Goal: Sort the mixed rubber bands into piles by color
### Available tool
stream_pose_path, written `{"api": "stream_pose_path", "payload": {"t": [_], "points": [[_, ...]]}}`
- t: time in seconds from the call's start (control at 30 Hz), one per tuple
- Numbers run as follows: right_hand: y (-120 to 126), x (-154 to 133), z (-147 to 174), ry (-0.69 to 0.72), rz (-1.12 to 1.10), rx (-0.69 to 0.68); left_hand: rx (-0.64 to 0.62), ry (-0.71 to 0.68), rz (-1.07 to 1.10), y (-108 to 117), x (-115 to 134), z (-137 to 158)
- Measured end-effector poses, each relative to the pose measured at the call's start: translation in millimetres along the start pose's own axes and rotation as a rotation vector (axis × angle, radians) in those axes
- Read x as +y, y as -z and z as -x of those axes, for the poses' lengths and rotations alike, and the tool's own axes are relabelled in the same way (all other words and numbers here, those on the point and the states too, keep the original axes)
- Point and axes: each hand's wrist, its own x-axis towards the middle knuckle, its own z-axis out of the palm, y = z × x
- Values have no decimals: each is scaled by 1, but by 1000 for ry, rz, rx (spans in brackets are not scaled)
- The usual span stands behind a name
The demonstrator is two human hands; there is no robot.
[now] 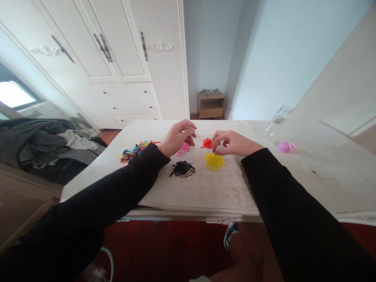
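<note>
We count five piles of loop bands on one worktop [194, 196]: one mixed-colour pile [133, 152], one pink pile [184, 149], one black pile [182, 169], one red pile [207, 143], one yellow pile [214, 162]. Bands per pile: too tangled for us to count. Two hands in view, both in black sleeves. Left hand [179, 136] is above the pink pile and partly covers it; its fingers are curled, with a small bluish speck by the tips, and we can't tell if they're pinched on a band. Right hand [230, 143] is at the far edge of the yellow pile, just right of the red one; fingers bent, thumb near index, and we can't tell whether they touch or grip anything. Mixed pile sits left of the left wrist, partly behind the sleeve; black is nearest us, left of yellow. Right of the right hand: one pink bundle [286, 147] and one clear bottle [277, 119], tilted in view. Beyond the worktop: one white wardrobe [123, 51] with four long dark handles, one small wooden cabinet [210, 105].
</note>
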Motion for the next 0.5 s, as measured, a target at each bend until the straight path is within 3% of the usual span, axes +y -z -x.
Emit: {"api": "stream_pose_path", "payload": {"t": [0.13,0.37,0.5], "points": [[-1,1,-2,20,-3,75,1,-5,5,-1,1,0],[-2,9,-7,23,76,405,41,-104,-78,-2,1,0],[-2,19,-8,41,148,504,18,-112,-173,0,-2,1]]}}
